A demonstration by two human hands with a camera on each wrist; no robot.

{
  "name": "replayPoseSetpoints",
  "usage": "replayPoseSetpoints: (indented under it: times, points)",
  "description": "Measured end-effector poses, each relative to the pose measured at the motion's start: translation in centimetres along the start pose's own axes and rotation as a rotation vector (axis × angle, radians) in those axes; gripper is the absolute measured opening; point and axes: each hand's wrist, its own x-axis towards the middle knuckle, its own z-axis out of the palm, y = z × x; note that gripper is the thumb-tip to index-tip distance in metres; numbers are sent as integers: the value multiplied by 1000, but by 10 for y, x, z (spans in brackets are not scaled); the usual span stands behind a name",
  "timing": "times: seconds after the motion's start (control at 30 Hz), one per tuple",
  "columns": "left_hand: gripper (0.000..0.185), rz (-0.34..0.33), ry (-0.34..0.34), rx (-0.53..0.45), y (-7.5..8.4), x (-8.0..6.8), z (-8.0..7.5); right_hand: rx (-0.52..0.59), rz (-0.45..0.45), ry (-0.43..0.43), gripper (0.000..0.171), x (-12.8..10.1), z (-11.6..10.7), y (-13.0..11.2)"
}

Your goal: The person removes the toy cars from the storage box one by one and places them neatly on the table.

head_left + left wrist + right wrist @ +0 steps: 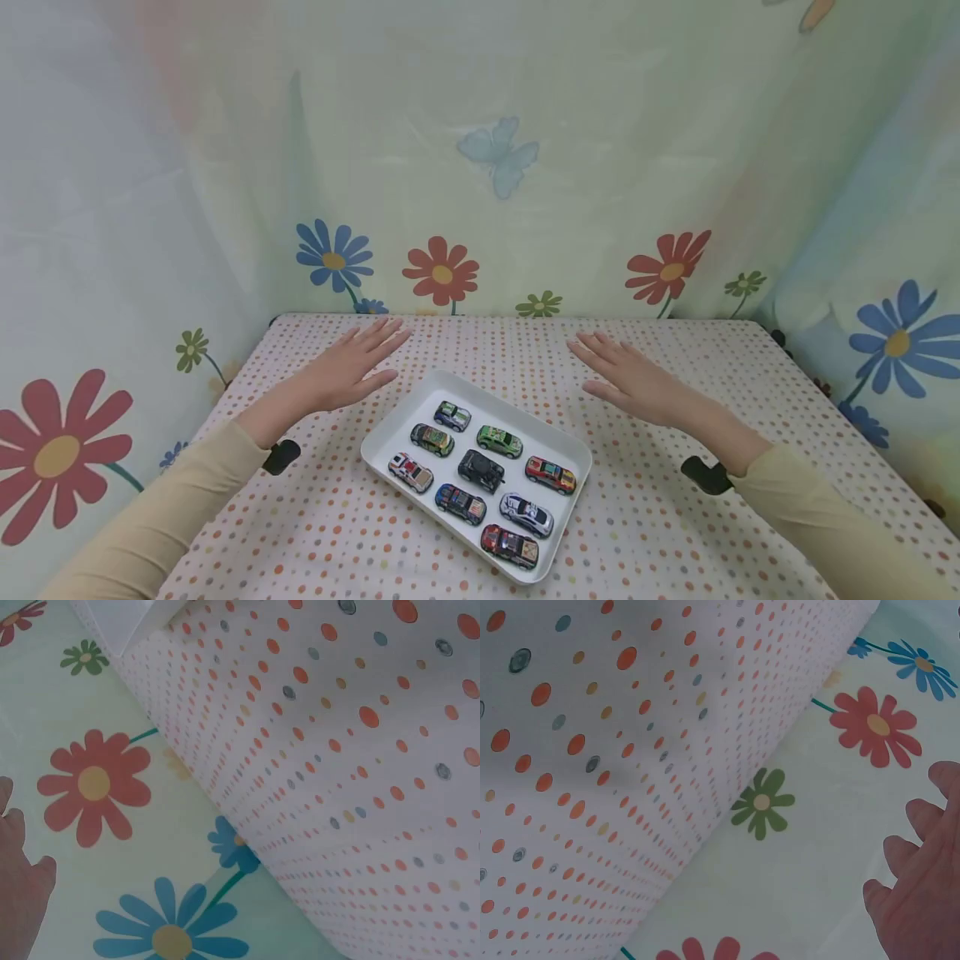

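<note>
I see nothing handled yet: nine small toy cars (pixel 481 469) sit untouched in the white rectangular plastic tray (pixel 390 429) on the dotted worktop (pixel 675 533). My left hand (pixel 352 367) and right hand (pixel 630 377) hover either side, each grip spread flat and empty.

Bare dotted table (pixel 675 533) surrounds the car-filled tray (pixel 420 400); curtains (pixel 525 167) wall three sides.

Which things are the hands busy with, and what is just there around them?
With the hands:
left hand and right hand, both flat and holding nothing
white tray
toy cars, like the black car

Just around:
dotted tablecloth
flower curtain
</note>
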Motion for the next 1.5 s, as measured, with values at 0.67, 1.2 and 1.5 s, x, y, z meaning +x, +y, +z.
replayPoseSetpoints:
  times: [0.67, 1.2, 1.5]
  points:
    - [61, -86, 86, -141, -5, -30, 8, 85, 100, -8, 63, -12, 7, -9]
    - [58, -171, 22, -426, -3, -45, 43, 246, 267, 41, 69, -24, 21, 0]
    - [44, -240, -117, -575, 8, -50, 59, 341, 295, 244, 51, -29, 26, -26]
